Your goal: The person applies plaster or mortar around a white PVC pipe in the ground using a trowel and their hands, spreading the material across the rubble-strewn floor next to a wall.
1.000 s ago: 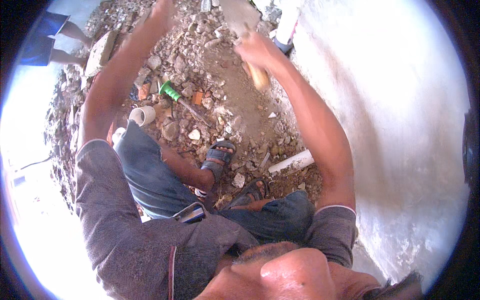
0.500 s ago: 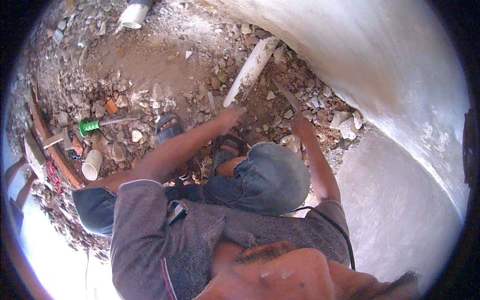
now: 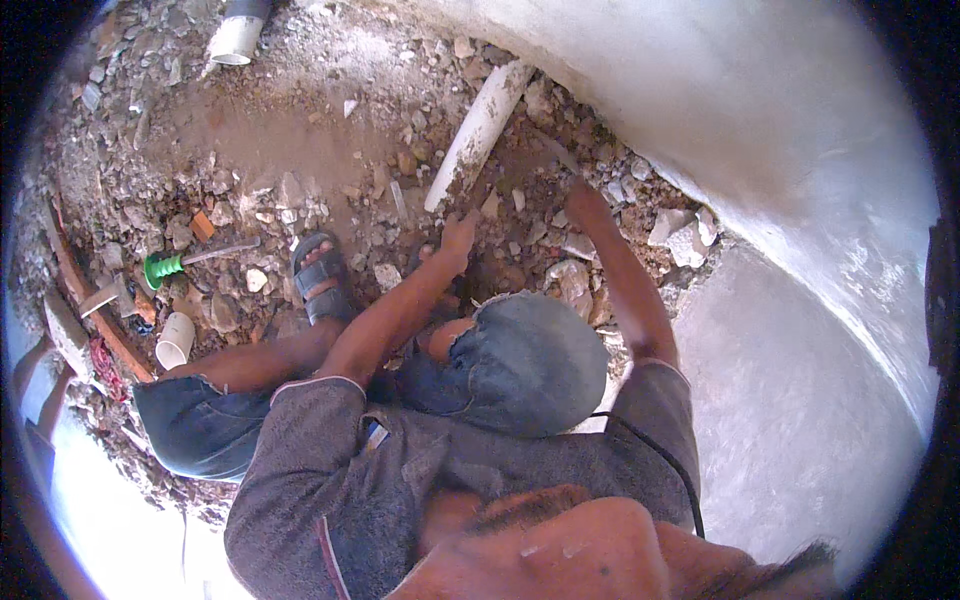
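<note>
A dirt-smeared white pipe (image 3: pixel 478 135) slants out of the rubble beside the wall. My left hand (image 3: pixel 459 243) is low over the soil just below the pipe's near end, its fingers curled; anything in them is hidden. To the right of the pipe, my right hand (image 3: pixel 588 207) is closed round a narrow flat-bladed tool (image 3: pixel 560 153). The blade points away from me and to the left, down at the loose earth and stones. Its handle is covered by my fingers, and its exact kind is unclear.
A pale wall (image 3: pixel 720 110) curves along the right. At left lie a green-collared chisel (image 3: pixel 163 268), a hammer (image 3: pixel 105 297), a short white pipe piece (image 3: pixel 176 338) and a wooden strip (image 3: pixel 105 325). Another pipe end (image 3: pixel 237 42) shows at the far left. Another person's limbs (image 3: pixel 45 385) appear at the left edge.
The view has shifted, so the scene sits further left and slightly higher. My left hand has drawn down toward me, away from the pipe's end. My right hand still grips the flat-bladed tool.
</note>
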`<control>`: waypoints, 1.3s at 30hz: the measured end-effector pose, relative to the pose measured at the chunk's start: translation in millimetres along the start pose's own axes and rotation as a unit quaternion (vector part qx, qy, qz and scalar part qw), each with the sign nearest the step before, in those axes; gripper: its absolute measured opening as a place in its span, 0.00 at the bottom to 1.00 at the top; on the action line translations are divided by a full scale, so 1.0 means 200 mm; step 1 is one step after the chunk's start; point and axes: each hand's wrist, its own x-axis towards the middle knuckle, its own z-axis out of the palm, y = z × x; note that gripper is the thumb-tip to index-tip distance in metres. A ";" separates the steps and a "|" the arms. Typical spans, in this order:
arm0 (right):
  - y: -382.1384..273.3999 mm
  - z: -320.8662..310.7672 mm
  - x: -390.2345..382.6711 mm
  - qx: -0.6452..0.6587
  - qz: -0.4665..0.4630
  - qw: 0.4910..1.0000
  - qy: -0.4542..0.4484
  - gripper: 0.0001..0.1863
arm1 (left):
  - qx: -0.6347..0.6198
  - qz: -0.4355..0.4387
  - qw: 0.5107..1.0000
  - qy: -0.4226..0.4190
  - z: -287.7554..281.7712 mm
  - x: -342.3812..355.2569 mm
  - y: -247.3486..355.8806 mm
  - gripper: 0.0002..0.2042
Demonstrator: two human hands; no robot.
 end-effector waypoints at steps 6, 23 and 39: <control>0.17 0.51 -0.09 -0.087 -0.125 0.984 -0.095 0.19 | -0.037 0.000 0.997 -0.063 0.03 -0.12 0.14 0.30; 0.11 0.23 0.01 -0.165 -0.146 0.974 -0.046 0.13 | -0.044 0.056 0.997 -0.033 0.05 -0.14 0.14 0.31; -0.01 0.37 -0.13 -0.075 -0.170 0.976 -0.113 0.20 | -0.079 0.051 0.995 -0.021 0.08 -0.16 0.14 0.31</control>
